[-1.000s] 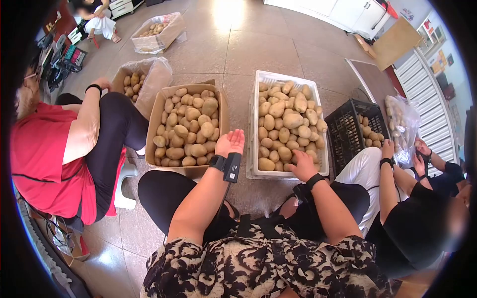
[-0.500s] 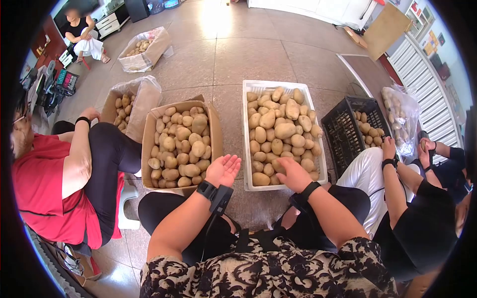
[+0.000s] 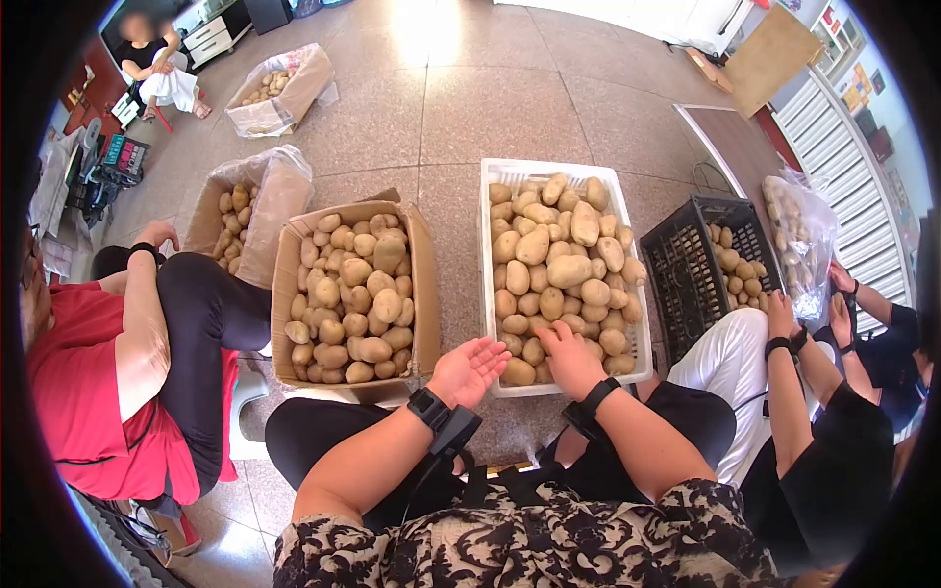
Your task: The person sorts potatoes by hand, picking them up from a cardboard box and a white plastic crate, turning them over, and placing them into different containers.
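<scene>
My left hand point(image 3: 469, 372) is palm up with its fingers stretched out and nothing in it, beside the front left corner of the white plastic crate point(image 3: 488, 284). My right hand point(image 3: 572, 361) reaches over the crate's front part, palm down. Its fingers are apart and rest against potatoes point(image 3: 550, 302) there; I see no potato lifted. Potatoes of mixed sizes fill the crate. Left of it stands a cardboard box point(image 3: 424, 294) full of smaller potatoes point(image 3: 355, 271).
A black crate point(image 3: 676, 269) and a plastic bag of potatoes point(image 3: 799, 235) stand at the right, near other people's hands. To the left, a person in red point(image 3: 88, 363) sits by a lined box point(image 3: 274, 216) of potatoes. Another box point(image 3: 304, 93) lies farther back.
My left hand has moved right and down, away from the cardboard box toward the white crate. My right hand has shifted slightly, its fingers now spread on the front potatoes. The view has shifted a little.
</scene>
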